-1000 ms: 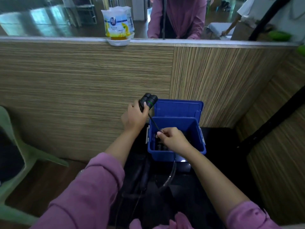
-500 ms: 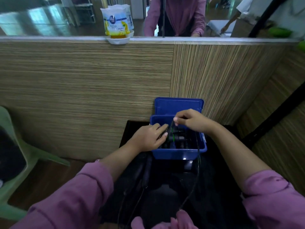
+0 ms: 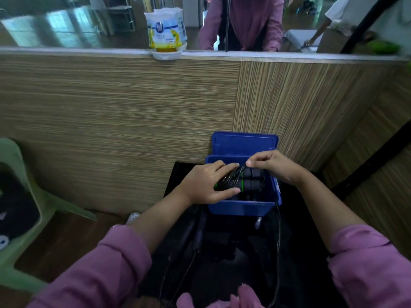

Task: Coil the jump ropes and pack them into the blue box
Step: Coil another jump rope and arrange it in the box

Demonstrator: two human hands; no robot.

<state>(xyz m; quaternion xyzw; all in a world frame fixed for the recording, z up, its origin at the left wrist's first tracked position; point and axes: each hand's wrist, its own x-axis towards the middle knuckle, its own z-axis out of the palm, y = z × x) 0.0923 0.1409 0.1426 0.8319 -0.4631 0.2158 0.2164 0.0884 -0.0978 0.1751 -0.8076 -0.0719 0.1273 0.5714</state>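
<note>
Hands meet over the blue box (image 3: 242, 207) at centre right of the frame, both forearms reaching up from the lower corners in rolled pink sleeves. The left hand (image 3: 208, 184) lies palm down across the box's left rim, its fingers curled over and thumb under a pair of black jump rope handles (image 3: 246, 181) with green rings, gripping them with loops of cord wrapped round them. The right hand (image 3: 272, 164) hovers above the far rim with wrist bent, its thumb and forefinger pinched on the thin cord (image 3: 241, 171) just beside the left fingertips. The handles lie side by side at the top of the box, more dark handles beneath them. A black cord (image 3: 278, 241) hangs from the box's near right corner down toward the bottom edge. The lid (image 3: 244, 144) stands upright behind, against the wood panel wall (image 3: 115, 121). A green chair (image 3: 20, 192) sits at left.
</note>
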